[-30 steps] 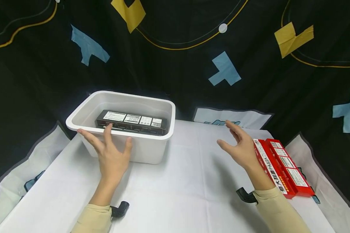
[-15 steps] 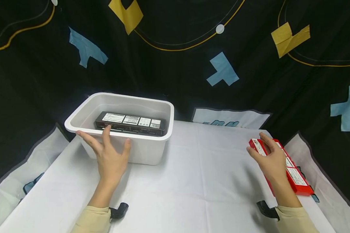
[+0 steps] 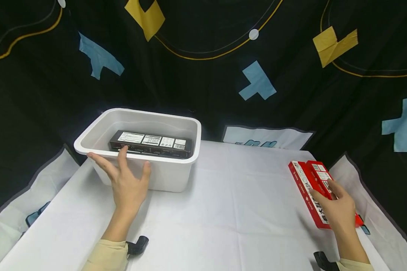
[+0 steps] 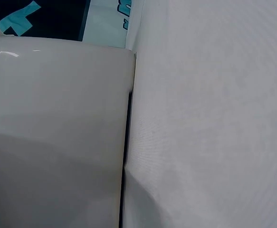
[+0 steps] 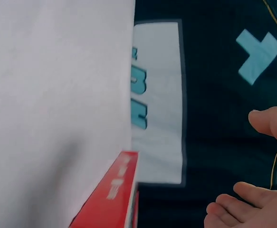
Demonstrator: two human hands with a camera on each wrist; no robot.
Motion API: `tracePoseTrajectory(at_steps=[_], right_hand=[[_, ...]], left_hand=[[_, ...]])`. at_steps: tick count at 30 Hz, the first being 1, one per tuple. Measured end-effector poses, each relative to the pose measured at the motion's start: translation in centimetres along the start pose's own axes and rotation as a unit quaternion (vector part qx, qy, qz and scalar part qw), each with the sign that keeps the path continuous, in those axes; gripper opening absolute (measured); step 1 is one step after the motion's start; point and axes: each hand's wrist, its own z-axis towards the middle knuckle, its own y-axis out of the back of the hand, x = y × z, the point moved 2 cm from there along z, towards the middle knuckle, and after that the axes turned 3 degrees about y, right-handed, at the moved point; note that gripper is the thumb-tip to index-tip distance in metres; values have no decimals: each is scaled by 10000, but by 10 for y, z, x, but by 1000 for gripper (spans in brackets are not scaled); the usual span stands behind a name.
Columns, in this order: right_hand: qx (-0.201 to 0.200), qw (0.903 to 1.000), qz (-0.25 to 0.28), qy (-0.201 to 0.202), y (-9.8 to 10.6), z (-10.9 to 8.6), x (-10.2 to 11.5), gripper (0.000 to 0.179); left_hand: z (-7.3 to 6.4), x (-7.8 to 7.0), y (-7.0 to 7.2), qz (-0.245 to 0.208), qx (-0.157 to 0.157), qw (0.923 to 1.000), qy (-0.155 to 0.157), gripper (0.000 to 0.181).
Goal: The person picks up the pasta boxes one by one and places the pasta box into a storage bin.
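My left hand [image 3: 130, 184] rests at the near rim of a pale grey plastic tub [image 3: 166, 177], its fingers spread. The tub's wall [image 4: 57, 95] fills much of the left wrist view, where the hand barely shows. A black box with white label panels [image 3: 149, 145] lies inside the tub. Over two red pasta boxes at the table's right, my right hand [image 3: 340, 210] hovers with thumb and fingers apart. The left pasta box [image 3: 305, 192] has a white lettered strip; the right box [image 3: 317, 169] is partly hidden by the hand. Whether the fingers touch a box is unclear.
A white cloth covers the table [image 3: 217, 226]. The pasta boxes lie along its right edge. Behind hangs a black curtain [image 3: 196, 82] with blue and yellow shapes, with a white printed panel [image 3: 268, 137] low at the back edge.
My right hand has moved right and toward me, from beside the pasta boxes to over the right one. The left hand stays at the tub's rim. The view has shifted slightly.
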Motion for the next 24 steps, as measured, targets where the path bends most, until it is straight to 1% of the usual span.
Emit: tracePoseTrajectory(at_steps=[2, 5, 13, 16, 19, 22, 24], right_hand=[[-33, 9999, -38, -158, 2, 1, -7, 97], [-9, 9996, -95, -273, 4, 2, -16, 98], [275, 9980, -81, -570, 5, -3, -40, 100], [471, 9973, -222, -516, 2, -6, -48, 101], [559, 9972, -425, -241, -1, -9, -53, 101], [520, 9971, -557, -61, -1, -11, -55, 101], [416, 9974, -571, -154, 0, -12, -56, 101]], left_hand=[[0, 0, 0, 7, 8, 10000, 23, 72], [-1, 0, 1, 11, -12, 10000, 30, 72], [-1, -2, 0, -9, 70, 10000, -3, 72], [0, -2, 1, -3, 78, 10000, -11, 71], [0, -3, 1, -1, 53, 10000, -30, 70], [0, -3, 0, -23, 49, 10000, -18, 70], [-1, -2, -1, -5, 72, 10000, 19, 70]])
